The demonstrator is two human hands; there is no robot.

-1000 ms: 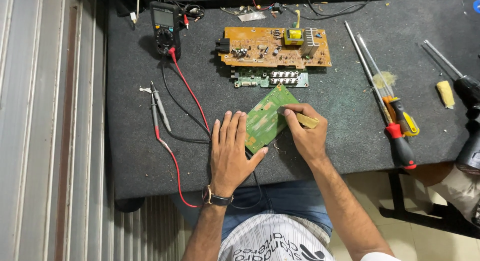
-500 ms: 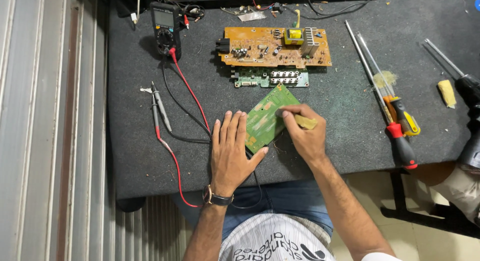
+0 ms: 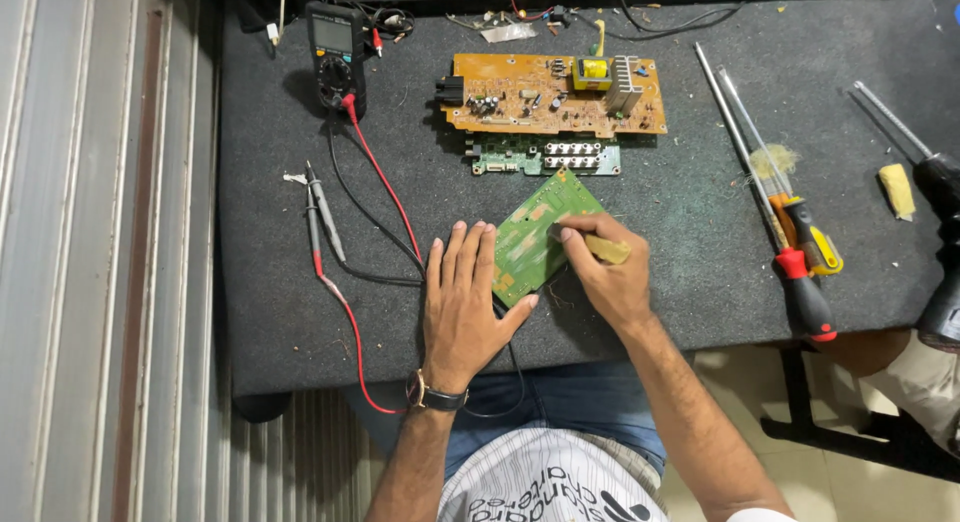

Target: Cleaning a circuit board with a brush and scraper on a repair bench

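My left hand (image 3: 462, 300) flat, fingers spread, pinning green circuit board (image 3: 538, 234) on dark mat (image 3: 680, 212). My right hand (image 3: 602, 270) pinches tan brush handle (image 3: 606, 248) over board. Orange board (image 3: 555, 94), small green board (image 3: 545, 158) beyond. Multimeter (image 3: 336, 54) leads (image 3: 318, 214) left; screwdrivers (image 3: 795, 244) right.

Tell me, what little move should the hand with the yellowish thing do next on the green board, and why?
Probably a short stroke across the green circuit board. The right hand presses a small yellowish tool, maybe a brush handle, onto the board's upper part, while the left hand lies flat at the board's left edge, steadying it. The lower part of the board looks not yet covered by the tool.
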